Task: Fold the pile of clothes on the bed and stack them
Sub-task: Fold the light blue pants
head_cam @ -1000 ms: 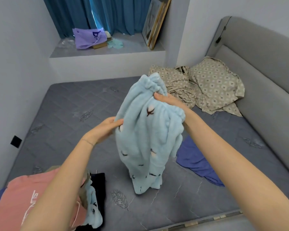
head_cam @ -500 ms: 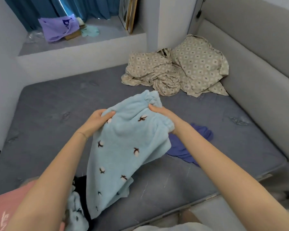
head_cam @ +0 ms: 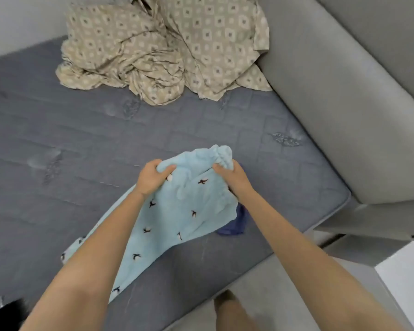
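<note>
1. Left hand (head_cam: 153, 177): fingers curled over the top edge of the blue garment (head_cam: 189, 211), gripping it.
2. Right hand (head_cam: 232, 180): clutching the bunched top corner of the same garment, further right.
3. Garment lies on the bed (head_cam: 81, 139), towards its near edge. It trails from both hands down to the near left, under the left forearm.
4. Dark cloth (head_cam: 237, 225) shows from beneath the garment's right side.
5. Patterned sheet (head_cam: 163, 48) crumpled at far end, beside headboard (head_cam: 332, 115).

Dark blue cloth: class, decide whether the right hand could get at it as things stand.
Probably not yet: the right hand grips the pale fleece, which drapes over most of the dark cloth; only its edge shows.
</note>
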A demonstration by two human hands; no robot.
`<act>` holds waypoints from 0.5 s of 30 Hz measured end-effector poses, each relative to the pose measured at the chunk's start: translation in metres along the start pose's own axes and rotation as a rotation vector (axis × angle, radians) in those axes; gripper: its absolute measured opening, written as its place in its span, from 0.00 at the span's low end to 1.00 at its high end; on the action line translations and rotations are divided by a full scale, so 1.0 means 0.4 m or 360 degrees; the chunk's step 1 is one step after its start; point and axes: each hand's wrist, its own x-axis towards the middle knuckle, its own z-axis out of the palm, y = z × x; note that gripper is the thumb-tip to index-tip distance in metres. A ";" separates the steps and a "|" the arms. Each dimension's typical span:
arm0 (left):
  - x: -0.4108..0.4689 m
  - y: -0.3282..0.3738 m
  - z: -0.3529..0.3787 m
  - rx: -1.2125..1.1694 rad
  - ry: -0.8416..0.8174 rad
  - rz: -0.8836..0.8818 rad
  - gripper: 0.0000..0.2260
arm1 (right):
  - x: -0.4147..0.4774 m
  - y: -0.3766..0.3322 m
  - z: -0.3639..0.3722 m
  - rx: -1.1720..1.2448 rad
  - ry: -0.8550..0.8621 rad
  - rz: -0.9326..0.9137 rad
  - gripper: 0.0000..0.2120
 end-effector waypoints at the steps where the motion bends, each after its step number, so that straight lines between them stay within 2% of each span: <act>1: 0.047 -0.002 0.049 0.0019 0.0027 0.0000 0.18 | 0.048 0.028 -0.031 -0.0068 0.0023 -0.0021 0.22; 4: 0.174 -0.030 0.177 0.0067 0.0125 -0.0002 0.27 | 0.174 0.101 -0.106 -0.0172 0.0122 -0.0027 0.15; 6: 0.238 -0.057 0.244 0.0073 0.0176 0.0029 0.29 | 0.253 0.148 -0.138 -0.0179 0.0154 -0.0032 0.16; 10: 0.319 -0.120 0.332 0.0283 0.0315 0.0141 0.18 | 0.381 0.244 -0.161 -0.0294 0.0219 0.0010 0.18; 13: 0.337 -0.176 0.355 0.0514 0.0417 0.0332 0.09 | 0.435 0.291 -0.146 -0.0661 0.0418 -0.0105 0.30; 15: 0.322 -0.226 0.351 0.0620 0.0415 0.0443 0.18 | 0.441 0.312 -0.110 -0.0991 0.0523 -0.0258 0.37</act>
